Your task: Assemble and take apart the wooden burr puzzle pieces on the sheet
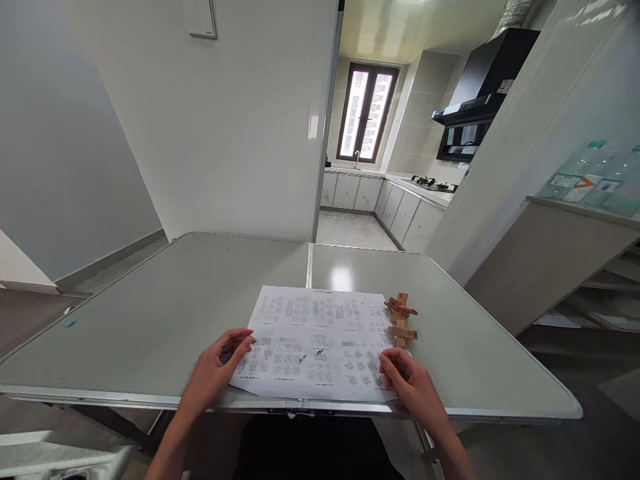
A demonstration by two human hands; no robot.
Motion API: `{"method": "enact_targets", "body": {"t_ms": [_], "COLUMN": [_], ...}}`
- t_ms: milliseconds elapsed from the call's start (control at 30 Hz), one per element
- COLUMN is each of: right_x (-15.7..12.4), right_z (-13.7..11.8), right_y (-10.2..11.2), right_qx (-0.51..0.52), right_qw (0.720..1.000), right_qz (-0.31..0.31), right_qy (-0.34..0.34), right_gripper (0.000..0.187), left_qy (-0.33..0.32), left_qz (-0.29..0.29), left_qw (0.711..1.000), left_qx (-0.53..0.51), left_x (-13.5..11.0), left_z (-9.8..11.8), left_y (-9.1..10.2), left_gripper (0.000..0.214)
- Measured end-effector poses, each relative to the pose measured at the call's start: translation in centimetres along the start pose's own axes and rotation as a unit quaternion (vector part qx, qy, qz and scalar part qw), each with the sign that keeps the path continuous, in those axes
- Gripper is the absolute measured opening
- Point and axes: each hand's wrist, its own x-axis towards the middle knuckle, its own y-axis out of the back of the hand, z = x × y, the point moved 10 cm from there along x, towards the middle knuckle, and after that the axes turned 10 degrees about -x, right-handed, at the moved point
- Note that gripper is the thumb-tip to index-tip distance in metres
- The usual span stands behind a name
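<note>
fingers of the left hand (217,363) pinch the printed paper (300,330); the right hand's (413,383) bunch over its opposite edge, grip unclear; keep it flat, clear of wooden blocks (402,333) just beyond.

1. No wording can be read with certainty.
2. The paper sheet (300,332) bears a heading line, captions and rows of printed figures, all too small to read.
3. The upper wooden piece (400,307) carries small dark marks, unclear.
4. A bottle label (583,187) shows an orange V-shaped mark; its lettering is illegible.
</note>
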Motion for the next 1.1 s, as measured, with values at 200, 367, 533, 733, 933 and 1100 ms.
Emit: {"method": "enact_targets", "body": {"t_ms": [200,367,533,733,933,1100], "right_x": [0.14,0.11,0.0,0.1,0.13,0.07], "right_z": [0.02,-0.29,-0.5,-0.58,-0.73,-0.79], "right_y": [0.12,0.1,0.06,0.06,0.27,0.33], "right_qx": [0.002,-0.003,-0.004,-0.003,-0.002,-0.004], "right_qw": [1.0,1.0,1.0,1.0,1.0,1.0], "right_qz": [0.008,-0.001,-0.007,-0.003,0.008,0.008], "right_qy": [0.003,0.007,0.004,0.007,0.011,0.008], "right_gripper": [0.043,0.042,0.042,0.042,0.043,0.047], "left_qy": [-0.002,-0.003,0.023,0.013,0.008,-0.004], "left_qz": [0.01,0.012,0.009,0.015,0.02,0.021], "left_qw": [1.0,1.0,1.0,1.0,1.0,1.0], "left_qx": [-0.003,0.014,0.019,0.012,0.016,0.012], "left_x": [0.06,0.09,0.03,0.26,0.34,0.32], "left_z": [0.39,0.71,0.39,0.48,0.42,0.71], "left_y": [0.14,0.17,0.21,0.31,0.38,0.33], "left_gripper": [0.058,0.059,0.06,0.061,0.06,0.059]}}
